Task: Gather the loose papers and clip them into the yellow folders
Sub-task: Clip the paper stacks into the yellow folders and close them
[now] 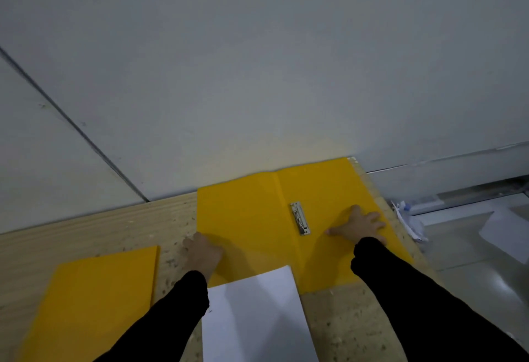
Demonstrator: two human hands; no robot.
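Observation:
An open yellow folder (249, 212) lies flat on the wooden table, its metal clip (300, 218) near the middle fold. My right hand (359, 225) presses flat on the folder's right half with fingers spread. My left hand (201, 252) rests at the folder's left edge with fingers bent over that edge. A white sheet of paper (254, 318) lies in front of the folder, overlapping its near edge between my arms. A second yellow folder (94, 298), closed, lies at the left.
The wooden table (114, 224) stands against a grey wall; its right edge runs just past the open folder. Loose papers (409, 221) and a white sheet (506, 232) lie on the floor to the right.

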